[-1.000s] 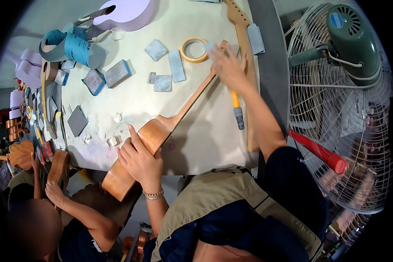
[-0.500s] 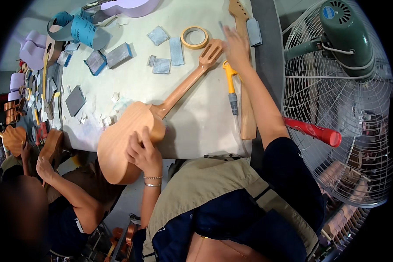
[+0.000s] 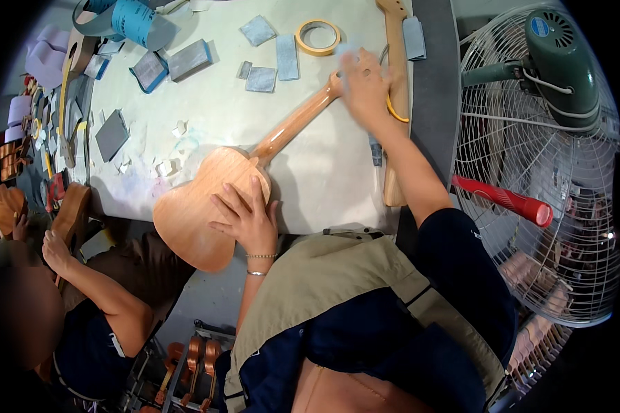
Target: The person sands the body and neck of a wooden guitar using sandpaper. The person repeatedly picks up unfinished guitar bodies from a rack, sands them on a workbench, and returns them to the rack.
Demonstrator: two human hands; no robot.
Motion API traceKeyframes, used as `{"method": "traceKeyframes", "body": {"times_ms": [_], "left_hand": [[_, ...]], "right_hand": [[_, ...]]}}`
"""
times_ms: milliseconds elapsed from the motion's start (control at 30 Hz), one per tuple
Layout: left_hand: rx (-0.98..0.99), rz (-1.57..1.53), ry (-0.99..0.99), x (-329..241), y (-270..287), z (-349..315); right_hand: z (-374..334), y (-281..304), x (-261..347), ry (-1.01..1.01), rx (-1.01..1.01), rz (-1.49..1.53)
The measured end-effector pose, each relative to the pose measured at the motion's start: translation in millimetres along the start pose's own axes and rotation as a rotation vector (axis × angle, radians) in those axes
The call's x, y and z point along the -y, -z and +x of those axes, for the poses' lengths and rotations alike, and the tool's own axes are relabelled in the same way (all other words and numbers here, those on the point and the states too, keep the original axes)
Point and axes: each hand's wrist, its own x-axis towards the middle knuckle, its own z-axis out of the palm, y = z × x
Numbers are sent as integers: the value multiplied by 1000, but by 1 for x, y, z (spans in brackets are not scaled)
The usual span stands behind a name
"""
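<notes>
An unfinished ukulele lies face down across the table's front edge, its pale wooden back [image 3: 189, 206] overhanging and its glossy neck [image 3: 300, 124] pointing to the far right. My left hand [image 3: 246, 219] rests flat on the back near the heel, fingers spread. Over the headstock is my right hand [image 3: 366, 93], smeared by motion and partly hiding it. A blurred pale blue-grey piece, apparently sandpaper, shows at its fingers. Beside that hand, my forearm partly covers a yellow-handled air gun [image 3: 397, 113]. A separate wooden neck [image 3: 395, 168] lies along the table's right side.
Pieces of sandpaper [image 3: 287, 58], a tape roll [image 3: 317, 36], sanding blocks [image 3: 189, 60] and a dark pad [image 3: 112, 135] lie on the table. A large caged fan [image 3: 530, 158] stands right, beside a red cylinder [image 3: 506, 199]. A co-worker's hand [image 3: 60, 252] holds a wooden body at left.
My right hand has moved down over the headstock. My left hand has shifted right and flattened on the back. The whole view has shifted slightly.
</notes>
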Motion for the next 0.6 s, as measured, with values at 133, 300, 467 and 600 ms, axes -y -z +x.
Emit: {"method": "traceKeyframes", "body": {"times_ms": [133, 300, 467, 600], "left_hand": [[71, -114, -141, 43, 6, 20], [254, -266, -28, 85, 20, 109], [847, -496, -97, 97, -9, 166], [977, -636, 45, 114, -36, 182]], "right_hand": [[6, 0, -41, -158, 171, -134], [-16, -4, 10, -163, 118, 3], [-70, 5, 169, 110, 176, 645], [-40, 5, 84, 115, 277, 238]]}}
